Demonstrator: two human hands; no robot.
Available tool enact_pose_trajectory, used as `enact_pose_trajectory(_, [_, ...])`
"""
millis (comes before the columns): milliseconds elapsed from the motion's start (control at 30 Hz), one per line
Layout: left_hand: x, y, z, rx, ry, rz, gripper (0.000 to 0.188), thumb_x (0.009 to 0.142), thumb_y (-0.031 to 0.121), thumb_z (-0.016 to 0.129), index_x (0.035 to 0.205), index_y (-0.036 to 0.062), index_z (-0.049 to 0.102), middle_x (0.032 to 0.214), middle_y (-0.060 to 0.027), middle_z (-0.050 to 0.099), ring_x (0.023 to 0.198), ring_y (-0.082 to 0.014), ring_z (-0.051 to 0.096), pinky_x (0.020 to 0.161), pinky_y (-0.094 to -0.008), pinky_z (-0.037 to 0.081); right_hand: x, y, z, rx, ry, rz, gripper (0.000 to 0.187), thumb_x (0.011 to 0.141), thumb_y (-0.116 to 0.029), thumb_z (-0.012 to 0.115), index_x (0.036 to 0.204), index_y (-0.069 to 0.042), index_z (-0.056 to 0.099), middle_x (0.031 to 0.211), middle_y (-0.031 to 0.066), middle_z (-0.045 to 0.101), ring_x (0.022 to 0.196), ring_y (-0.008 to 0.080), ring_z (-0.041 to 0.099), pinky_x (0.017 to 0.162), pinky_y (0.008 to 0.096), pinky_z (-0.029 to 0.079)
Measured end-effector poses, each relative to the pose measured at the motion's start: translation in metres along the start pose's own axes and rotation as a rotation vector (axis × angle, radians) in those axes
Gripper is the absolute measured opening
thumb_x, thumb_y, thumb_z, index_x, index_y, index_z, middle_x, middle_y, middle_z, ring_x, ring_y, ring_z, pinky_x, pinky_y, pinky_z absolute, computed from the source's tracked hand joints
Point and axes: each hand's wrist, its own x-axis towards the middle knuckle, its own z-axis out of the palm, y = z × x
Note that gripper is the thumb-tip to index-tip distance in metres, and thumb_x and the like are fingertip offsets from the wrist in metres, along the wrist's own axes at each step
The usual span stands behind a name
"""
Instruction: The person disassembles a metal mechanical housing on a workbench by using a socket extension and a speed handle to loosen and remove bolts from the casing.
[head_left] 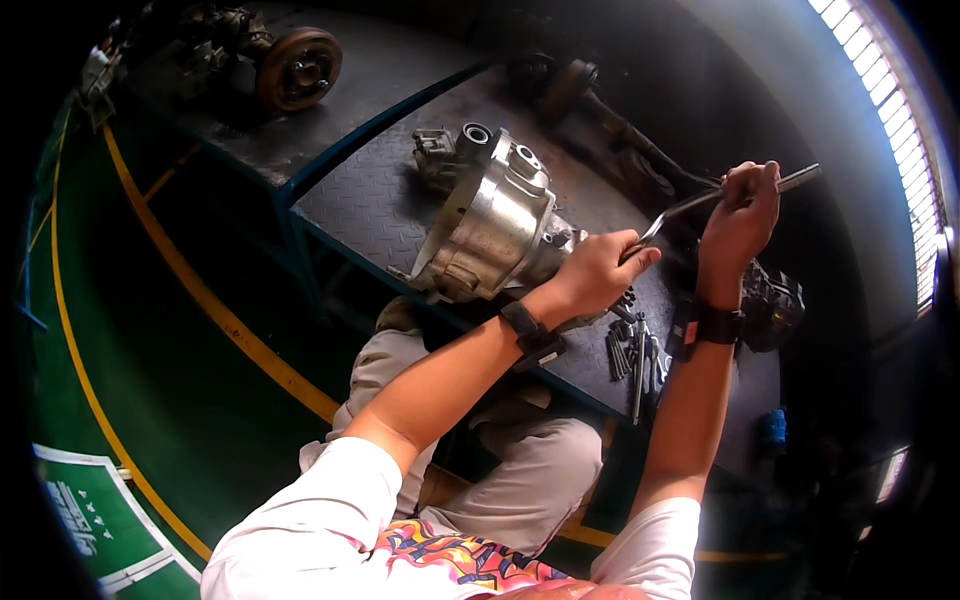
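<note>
A large silver gearbox housing point(490, 225) lies on the steel-plate bench, its wide bell end turned to the left. At its narrow right end, my left hand point(600, 272) is closed around the lower end of a bent metal wrench point(690, 203). What that end of the wrench sits on is hidden by the hand. Further along the handle, my right hand point(745, 205) is wrapped round the shaft, whose tip sticks out to the upper right. Just below the hands, several spanners point(640, 355) and small dark parts lie on the bench.
A rusty brake drum point(298, 70) stands on the neighbouring bench at the far left. Behind the housing lies a long axle point(625, 125). A dark metal assembly point(772, 305) is beside my right wrist, and a blue object point(775, 428) near the right edge. My knees are under the bench's front edge.
</note>
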Motion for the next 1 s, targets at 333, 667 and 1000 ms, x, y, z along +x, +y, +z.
enact_pose_trajectory(333, [0.0, -0.016, 0.003, 0.075, 0.158, 0.097, 0.042, 0.105, 0.031, 0.064, 0.078, -0.0004, 0.066, 0.067, -0.0211, 0.066, 0.066, -0.041, 0.068, 0.063, -0.0481, 0.05, -0.043, -0.038, 0.049, 0.862, -0.368, 0.641, 0.03, 0.112, -0.013, 0.054, 0.136, 0.002, 0.062, 0.136, 0.0242, 0.069, 0.132, 0.0316, 0.064, 0.112, 0.0424, 0.051])
enact_pose_trajectory(667, [0.009, -0.033, -0.013, -0.104, 0.177, -0.067, 0.033, 0.098, 0.027, 0.061, 0.079, 0.0012, 0.068, 0.074, -0.0214, 0.069, 0.075, -0.0432, 0.071, 0.07, -0.0499, 0.054, -0.038, -0.084, 0.027, 0.603, -0.585, 0.784, 0.025, 0.107, -0.012, 0.062, 0.085, -0.013, 0.05, 0.065, -0.008, 0.036, 0.053, 0.0042, 0.034, 0.053, 0.0258, 0.028])
enact_pose_trajectory(1000, [-0.012, -0.028, 0.006, 0.149, 0.072, 0.115, 0.035, 0.102, 0.032, 0.063, 0.082, 0.003, 0.068, 0.07, -0.0188, 0.066, 0.072, -0.0393, 0.069, 0.067, -0.0474, 0.051, -0.019, 0.002, 0.057, 0.547, -0.058, 0.871, 0.03, 0.105, -0.016, 0.067, 0.079, -0.014, 0.051, 0.065, -0.0057, 0.043, 0.059, 0.0074, 0.041, 0.06, 0.0318, 0.038])
